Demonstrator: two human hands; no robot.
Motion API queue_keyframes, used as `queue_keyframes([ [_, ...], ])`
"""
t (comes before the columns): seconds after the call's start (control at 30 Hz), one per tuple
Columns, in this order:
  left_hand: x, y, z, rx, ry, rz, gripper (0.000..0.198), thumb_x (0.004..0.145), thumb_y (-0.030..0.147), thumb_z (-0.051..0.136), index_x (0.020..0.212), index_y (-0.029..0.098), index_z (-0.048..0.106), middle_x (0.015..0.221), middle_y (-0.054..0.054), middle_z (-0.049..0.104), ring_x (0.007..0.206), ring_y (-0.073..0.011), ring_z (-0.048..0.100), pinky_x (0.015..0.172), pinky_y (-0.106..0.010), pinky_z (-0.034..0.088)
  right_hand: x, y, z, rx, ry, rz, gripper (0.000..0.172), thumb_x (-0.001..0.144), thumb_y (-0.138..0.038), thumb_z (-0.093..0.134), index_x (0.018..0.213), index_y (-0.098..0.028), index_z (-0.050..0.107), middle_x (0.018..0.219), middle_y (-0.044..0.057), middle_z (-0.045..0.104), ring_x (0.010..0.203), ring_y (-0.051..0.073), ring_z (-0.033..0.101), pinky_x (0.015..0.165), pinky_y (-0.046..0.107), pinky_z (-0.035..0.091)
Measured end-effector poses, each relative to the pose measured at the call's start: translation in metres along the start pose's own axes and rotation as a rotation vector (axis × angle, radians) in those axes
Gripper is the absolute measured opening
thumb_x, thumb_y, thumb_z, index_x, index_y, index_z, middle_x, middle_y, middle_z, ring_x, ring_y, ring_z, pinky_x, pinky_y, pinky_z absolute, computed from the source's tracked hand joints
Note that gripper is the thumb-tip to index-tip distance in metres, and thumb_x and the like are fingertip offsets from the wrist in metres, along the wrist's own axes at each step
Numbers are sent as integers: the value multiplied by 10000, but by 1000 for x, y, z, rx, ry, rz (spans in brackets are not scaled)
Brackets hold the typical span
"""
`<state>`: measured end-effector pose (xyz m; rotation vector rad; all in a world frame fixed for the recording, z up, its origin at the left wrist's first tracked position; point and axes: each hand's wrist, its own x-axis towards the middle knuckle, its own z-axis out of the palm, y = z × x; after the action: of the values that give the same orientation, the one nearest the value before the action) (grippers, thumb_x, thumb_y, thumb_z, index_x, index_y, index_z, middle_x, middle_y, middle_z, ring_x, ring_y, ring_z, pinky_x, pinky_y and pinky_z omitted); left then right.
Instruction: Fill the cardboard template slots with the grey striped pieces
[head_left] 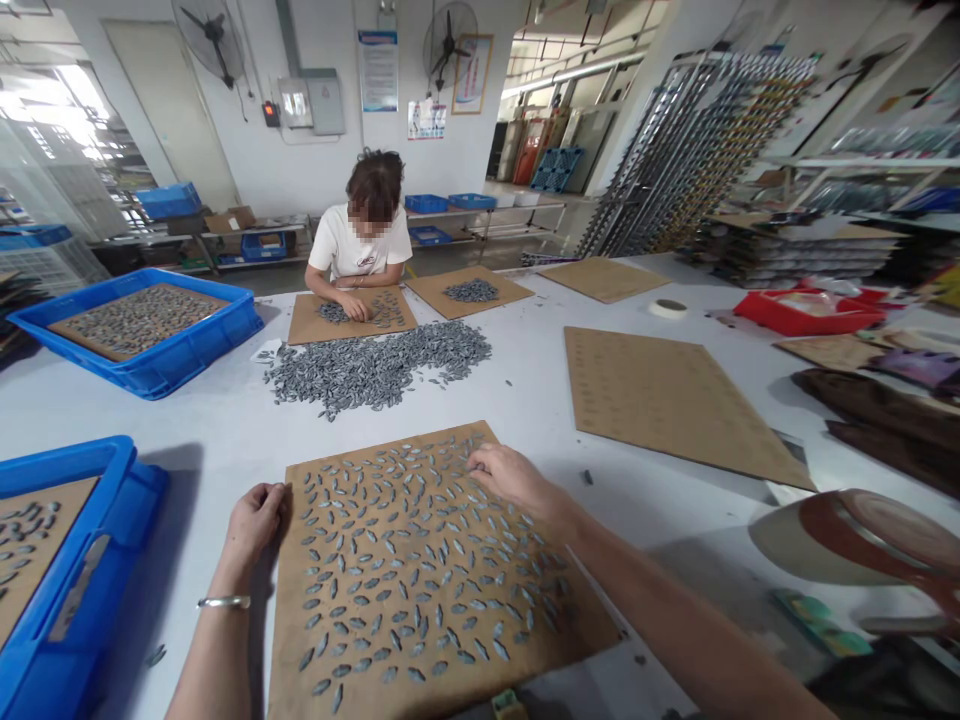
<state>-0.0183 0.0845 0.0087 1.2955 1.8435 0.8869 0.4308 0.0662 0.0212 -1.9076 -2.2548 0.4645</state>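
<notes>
Bunching its fingertips over grey pieces (360,600) that look light, hard and best held by the middle, at the far right of the near board (289,660), the right hand (519,482), like the left hand (255,520) curled by the far left corner, may pinch something, I can't tell.

Matt board (405,692), dull pieces (361,600), glossy plastic tray (187,358), metal bangle (225,602)

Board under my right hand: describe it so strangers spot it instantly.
On the white table, nearer than the heap of grey pieces, a brown board lies under the right hand. Unlike its neighbours, it sits directly on the table, pieces spread across nearly all of it.
</notes>
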Motion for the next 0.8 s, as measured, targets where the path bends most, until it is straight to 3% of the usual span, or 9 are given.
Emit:
queue_keyframes([
  [0.23,-6,7,-3,-48,-47,-24,487,708,697,606,714,212,559,487,65,414,447,-112,344,438,-233,264,0,29,-31,40,175,54,212,914,-219,593,997,-209,788,1030,75,761,905,198,686,833,274,465],
  [0.4,-4,3,-3,-39,-55,-24,472,711,684,612,724,215,561,476,68,408,439,-115,349,436,-239,270,9,38,-42,-11,200,69,216,904,-201,583,973,-203,788,1018,80,778,958,209,700,858,265,462],
  [0.6,3,-7,-1,-53,-30,-23,416,728,631,622,709,221,556,459,61,406,431,-122,360,417,-230,252,67,26,-42,-33,97,135,222,891,-188,604,984,-211,805,1049,71,807,985,202,722,810,232,465],
  [0.8,1,-12,1,-88,-11,-19,413,731,628,631,696,227,539,456,62,403,426,-120,362,411,-222,246,139,-19,-16,-15,29,64,204,877,-180,641,982,-211,812,1029,62,815,1004,188,724,835,216,473],
])
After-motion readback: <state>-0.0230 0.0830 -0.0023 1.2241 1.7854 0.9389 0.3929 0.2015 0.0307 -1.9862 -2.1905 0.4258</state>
